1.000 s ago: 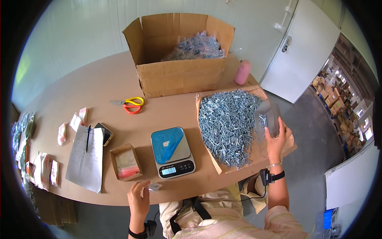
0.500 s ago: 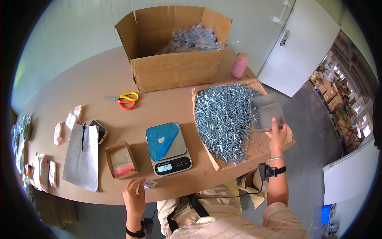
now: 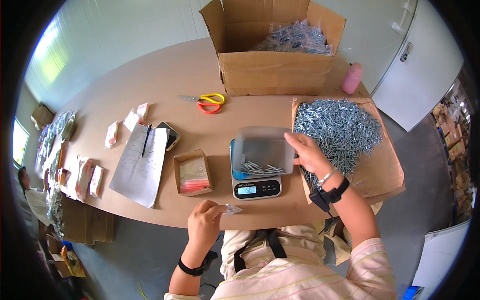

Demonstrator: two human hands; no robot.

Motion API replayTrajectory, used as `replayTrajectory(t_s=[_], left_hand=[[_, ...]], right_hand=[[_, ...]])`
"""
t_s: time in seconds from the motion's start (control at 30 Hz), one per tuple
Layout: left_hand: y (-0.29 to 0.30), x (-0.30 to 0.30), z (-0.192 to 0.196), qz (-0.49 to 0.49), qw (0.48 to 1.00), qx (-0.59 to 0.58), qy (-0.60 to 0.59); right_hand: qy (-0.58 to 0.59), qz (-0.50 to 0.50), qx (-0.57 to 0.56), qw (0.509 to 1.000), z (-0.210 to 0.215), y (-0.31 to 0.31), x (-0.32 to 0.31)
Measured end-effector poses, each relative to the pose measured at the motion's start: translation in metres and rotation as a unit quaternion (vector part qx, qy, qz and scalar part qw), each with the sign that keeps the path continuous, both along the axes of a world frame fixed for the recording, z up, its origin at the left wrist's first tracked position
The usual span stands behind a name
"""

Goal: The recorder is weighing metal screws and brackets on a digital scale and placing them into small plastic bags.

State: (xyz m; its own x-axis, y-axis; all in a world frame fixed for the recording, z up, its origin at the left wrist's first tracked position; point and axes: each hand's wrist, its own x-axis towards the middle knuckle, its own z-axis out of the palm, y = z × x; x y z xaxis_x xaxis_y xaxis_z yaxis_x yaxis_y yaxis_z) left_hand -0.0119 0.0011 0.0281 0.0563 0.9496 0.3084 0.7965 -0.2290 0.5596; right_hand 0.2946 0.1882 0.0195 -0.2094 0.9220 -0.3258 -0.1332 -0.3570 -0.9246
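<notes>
My right hand [image 3: 309, 152] grips a translucent grey plastic tray [image 3: 263, 142] by its right side. Several screws [image 3: 256, 167] lie along the near side inside it. The tray is over a digital kitchen scale [image 3: 272, 189] and hides most of its blue-covered plate; I cannot tell whether it touches the plate. At the table's front edge, left of the scale, my left hand [image 3: 204, 222] pinches a small clear plastic bag [image 3: 231, 209]. On brown cardboard at the right lies a big heap of similar screws [image 3: 335, 130].
A small carton of plastic bags [image 3: 194, 172] stands left of the scale. Beyond are paper [image 3: 140, 170] with a pen, a phone [image 3: 173, 136], scissors [image 3: 207, 102], a large carton [image 3: 275, 72] of bagged screws and a pink bottle [image 3: 352, 78]. Another person [image 3: 35, 200] is at far left.
My right hand has brought the tray left from the screw heap to over the scale, with screws in it. My left hand still holds the bag. The whole view has shifted.
</notes>
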Motion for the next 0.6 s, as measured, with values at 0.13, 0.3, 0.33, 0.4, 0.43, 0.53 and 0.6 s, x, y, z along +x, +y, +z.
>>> replayTrajectory(t_s=[0.13,0.3,0.33,0.4,0.43,0.53,0.6], left_hand=[[-0.004,0.020,0.005,-0.044,0.998,-0.021,-0.044],[-0.006,0.039,-0.008,-0.074,0.987,-0.041,-0.134],[-0.005,0.044,-0.008,-0.086,0.984,-0.046,-0.152],[-0.002,0.049,-0.013,-0.095,0.982,-0.049,-0.158],[-0.002,0.050,-0.015,-0.103,0.980,-0.048,-0.164],[-0.003,0.047,-0.016,-0.071,0.980,-0.072,-0.171],[-0.002,0.045,-0.010,-0.060,0.982,-0.091,-0.153]], right_hand=[[-0.454,-0.096,0.418,0.781,-0.016,0.005,-0.021],[-0.157,0.217,0.295,0.917,0.038,-0.088,-0.038],[-0.213,0.218,0.400,0.864,0.030,-0.105,-0.039],[-0.264,0.220,0.493,0.799,0.008,-0.128,-0.038],[-0.292,0.228,0.445,0.815,-0.002,-0.136,-0.034],[-0.318,0.212,0.385,0.840,-0.002,-0.145,-0.034],[-0.300,0.176,0.378,0.858,0.004,-0.149,-0.034]])
